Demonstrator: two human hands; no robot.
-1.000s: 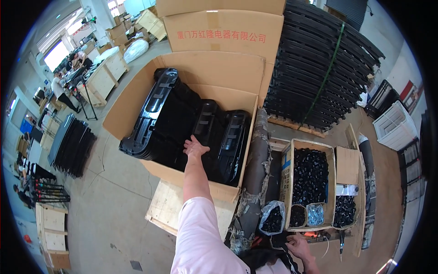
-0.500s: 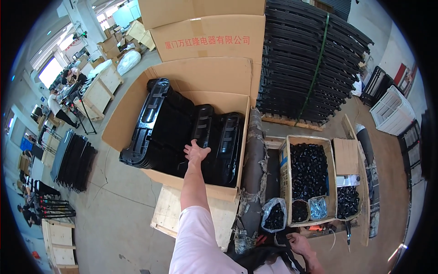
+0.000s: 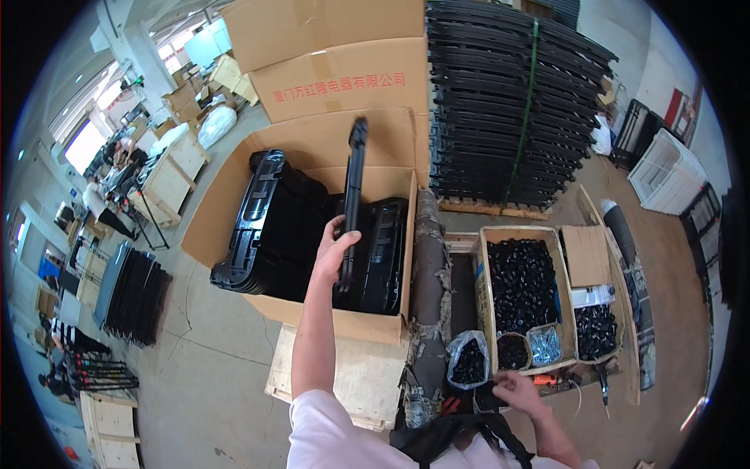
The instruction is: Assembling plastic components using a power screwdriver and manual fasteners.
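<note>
My left hand (image 3: 336, 254) is closed round a thin black plastic panel (image 3: 354, 195), held on edge and raised above the cardboard box (image 3: 316, 319). More glossy black molded panels fill that box, with a tall stack (image 3: 262, 211) at its left and another group (image 3: 386, 242) at its right. Near the front edge of a wooden parts bin (image 3: 484, 313), my right hand (image 3: 522, 392) has its fingers loosely bent and apart, with nothing visible in them. Just left of it is a clear plastic bag (image 3: 468, 359) of small black parts.
Small black parts (image 3: 527, 281) and silvery screws or bolts (image 3: 545, 344) lie in the bin. A worn padded roll (image 3: 428, 266) runs beside the box. Strapped black frames (image 3: 500, 109) rise behind. At far left stand stacked panels (image 3: 131, 297) and people at benches.
My left hand has gripped a black panel and lifted it partly out of the box. My right hand has moved up toward the bin's front edge. The view has shifted slightly.
</note>
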